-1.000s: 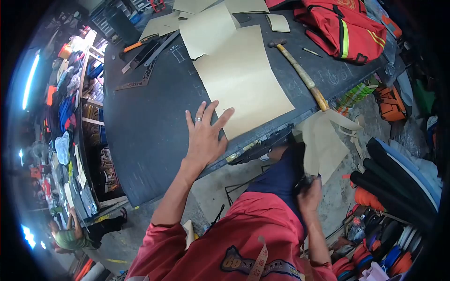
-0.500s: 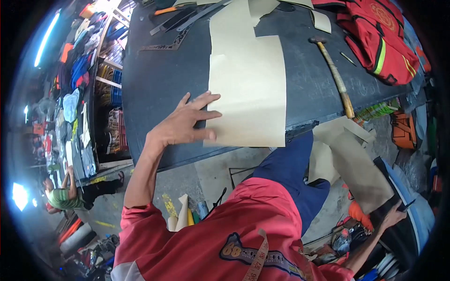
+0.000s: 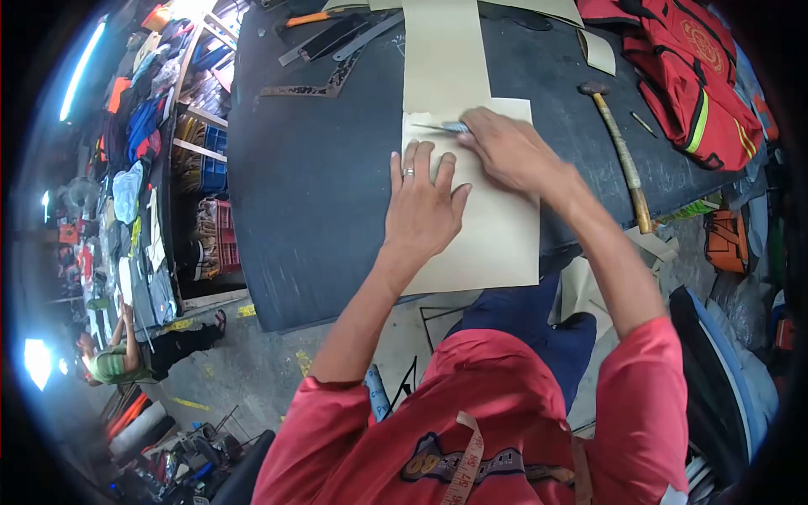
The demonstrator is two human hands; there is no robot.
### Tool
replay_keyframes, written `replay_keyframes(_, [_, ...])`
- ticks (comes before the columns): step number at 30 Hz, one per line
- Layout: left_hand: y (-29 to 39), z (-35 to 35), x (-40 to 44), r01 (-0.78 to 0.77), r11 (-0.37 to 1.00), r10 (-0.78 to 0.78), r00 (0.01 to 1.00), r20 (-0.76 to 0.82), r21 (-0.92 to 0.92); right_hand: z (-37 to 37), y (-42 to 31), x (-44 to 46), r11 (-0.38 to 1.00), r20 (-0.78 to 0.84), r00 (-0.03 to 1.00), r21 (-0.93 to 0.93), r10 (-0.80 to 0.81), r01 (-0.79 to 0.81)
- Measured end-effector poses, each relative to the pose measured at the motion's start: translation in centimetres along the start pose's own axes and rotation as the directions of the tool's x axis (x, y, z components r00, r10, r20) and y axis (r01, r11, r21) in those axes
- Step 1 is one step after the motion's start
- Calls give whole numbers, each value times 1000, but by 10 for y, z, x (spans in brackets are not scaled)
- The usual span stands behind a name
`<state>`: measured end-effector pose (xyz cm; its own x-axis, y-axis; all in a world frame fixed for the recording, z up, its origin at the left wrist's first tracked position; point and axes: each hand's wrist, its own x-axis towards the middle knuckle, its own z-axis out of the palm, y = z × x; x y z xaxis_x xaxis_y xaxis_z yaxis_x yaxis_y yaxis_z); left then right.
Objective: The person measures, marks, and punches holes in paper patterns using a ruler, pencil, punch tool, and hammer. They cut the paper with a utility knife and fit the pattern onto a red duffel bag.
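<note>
Cream sheet material (image 3: 501, 227) lies on the dark worktop, its lower end reaching the front edge. A narrower cream strip (image 3: 444, 59) runs up from it; I cannot tell whether the two are joined. My left hand (image 3: 421, 202), with a ring on one finger, rests open and flat on the sheet. Beside it, my right hand (image 3: 512, 151) is closed around a slim pointed tool with a bluish handle (image 3: 455, 127). The tool's thin tip points left, just above my left fingertips and over the sheet. Its exact kind does not show.
A hammer (image 3: 619, 156) and a red bag (image 3: 686, 76) lie to the right on the worktop (image 3: 311, 202). At the upper left are a metal square (image 3: 324, 82), rulers (image 3: 370, 35) and an orange-handled tool (image 3: 311, 17). Another person (image 3: 118, 362) is at far left.
My right hand has come from the lower right, beside the table, onto the sheet. My left hand has moved right and now lies flat on it. The view has shifted slightly.
</note>
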<state>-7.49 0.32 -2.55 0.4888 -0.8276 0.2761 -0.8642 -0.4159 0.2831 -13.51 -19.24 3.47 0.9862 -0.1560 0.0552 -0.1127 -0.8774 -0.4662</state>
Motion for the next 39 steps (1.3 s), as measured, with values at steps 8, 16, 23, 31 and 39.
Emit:
replay_keyframes(8, [-2, 4, 1, 13, 999, -12, 1000, -22, 35, 27, 3, 49, 975, 92, 989, -178, -119, 134])
replay_keyframes(16, [-1, 2, 2, 12, 999, -12, 1000, -1, 45, 26, 8, 53, 978, 92, 988, -159, -123, 137])
replay_keyframes(23, [2, 3, 2, -8, 998, 8, 1000, -4, 62, 25, 17, 51, 965, 133, 984, -219, -118, 145])
replay_keyframes(31, [3, 3, 4, 1, 998, -1, 1000, -4, 68, -9, 56, 2, 969, 131, 990, -235, -43, 73])
replay_keyframes(39, [5, 1, 4, -2, 993, -1, 1000, 24, 121, -64, 131, -87, 946, 185, 976, -321, 116, -51])
